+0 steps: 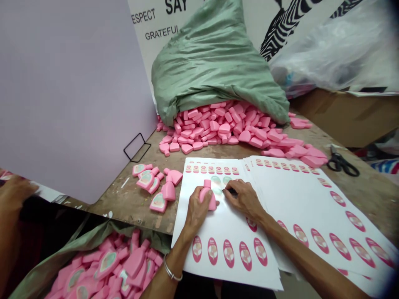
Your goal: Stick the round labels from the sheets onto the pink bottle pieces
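The left hand (195,211) is closed around the body of a light, stiff pink plastic bottle (208,199), the easiest place to hold it, on a white sticker sheet (224,236), while the right hand (245,200) curls just beside it, any grip unclear.

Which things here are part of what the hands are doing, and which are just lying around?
Part of the work:
left hand, holding a pink plastic bottle
right hand, resting on a sheet of oval pink labels
pile of bare pink bottles
labelled pink bottles

Just lying about:
black-handled scissors
black wire stand
cardboard box
lilac board
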The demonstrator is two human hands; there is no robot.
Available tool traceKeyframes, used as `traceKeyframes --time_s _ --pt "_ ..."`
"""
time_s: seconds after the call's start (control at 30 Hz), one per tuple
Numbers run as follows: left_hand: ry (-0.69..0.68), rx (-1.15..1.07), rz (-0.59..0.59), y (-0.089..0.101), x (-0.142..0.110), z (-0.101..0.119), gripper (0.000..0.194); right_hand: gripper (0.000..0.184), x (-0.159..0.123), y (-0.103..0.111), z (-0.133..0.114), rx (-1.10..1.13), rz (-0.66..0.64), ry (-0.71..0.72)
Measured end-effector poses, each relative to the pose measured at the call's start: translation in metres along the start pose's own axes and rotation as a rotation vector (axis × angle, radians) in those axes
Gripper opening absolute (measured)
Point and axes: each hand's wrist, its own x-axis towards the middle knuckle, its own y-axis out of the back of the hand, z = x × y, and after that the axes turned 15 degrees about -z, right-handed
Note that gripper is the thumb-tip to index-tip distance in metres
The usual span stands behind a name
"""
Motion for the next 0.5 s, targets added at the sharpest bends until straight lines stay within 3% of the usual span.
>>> traceKeyframes --time_s 0.2,0.3,0.37,0.5 --pt "0.003 0.011 -0.005 -0.001 -0.003 0.004 0.043 0.016 -0.003 -0.001 -0.006 -0.118 0.145 0.111" --pt "-0.009 0.020 0.004 0.000 -0.003 0.004 0.041 0.016 -0.005 -0.001 -0.007 -0.073 0.208 0.163" --pt "-0.013 0.007 0.007 0.000 -0.003 0.004 0.041 0.017 -0.007 0.001 -0.007 0.051 0.235 0.120" --pt "-0.016 -0.170 0.006 0.002 -0.003 0.003 0.045 0.023 -0.010 0.016 -0.013 0.440 0.228 -0.113"
